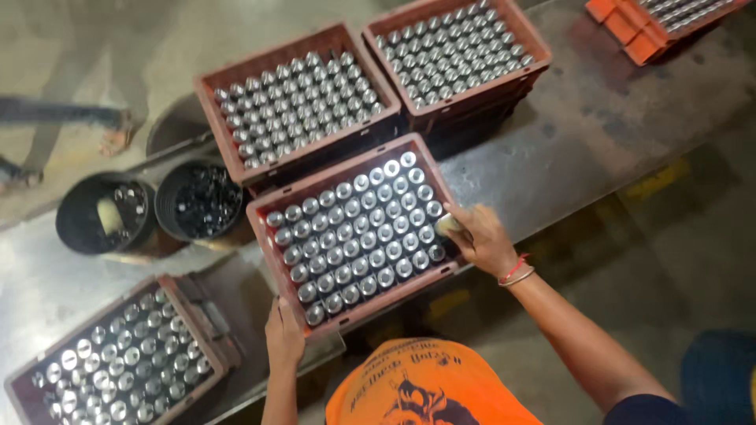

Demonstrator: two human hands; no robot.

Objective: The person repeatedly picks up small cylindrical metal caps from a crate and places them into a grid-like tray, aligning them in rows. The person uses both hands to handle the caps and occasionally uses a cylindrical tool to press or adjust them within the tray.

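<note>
**Head view: two hands at the centre crate of metal cylinders**

Centre crate [277, 236], reddish-brown plastic, sits on the steel counter [583, 134] close to its near edge, turned at a slant to that edge. It is packed in rows with upright shiny metal cylinders [358, 236]; no free slots visible inside.

Right hand [482, 238]: at the crate's right wall, near its near-right corner. Palm down, wrist bent slightly, forearm coming in from the lower right. Fingers curled and pressed together around a small pale object [448, 224], held just above the outermost row. What the object is cannot be told. Bangles [516, 273] on the wrist.

Left hand [283, 334]: at the crate's near-left corner, fingers closed over the rim, forearm straight up from the bottom of the frame.

Room about the crate:
- Far side: two more filled crates [299, 98] [457, 51], the nearer one touching or almost touching the centre crate's far wall.
- Left: two black buckets [106, 212] [201, 201] holding small parts, just beside the crate's far-left corner.
- Near-left corner of the counter: a fourth filled crate [118, 358], apart from the centre crate, a strip of bare steel between.
- Right: open counter surface up to an orange crate [630, 24] at the far-right corner.
- Near edge: little margin; the crate's near corner reaches the counter's edge.
</note>
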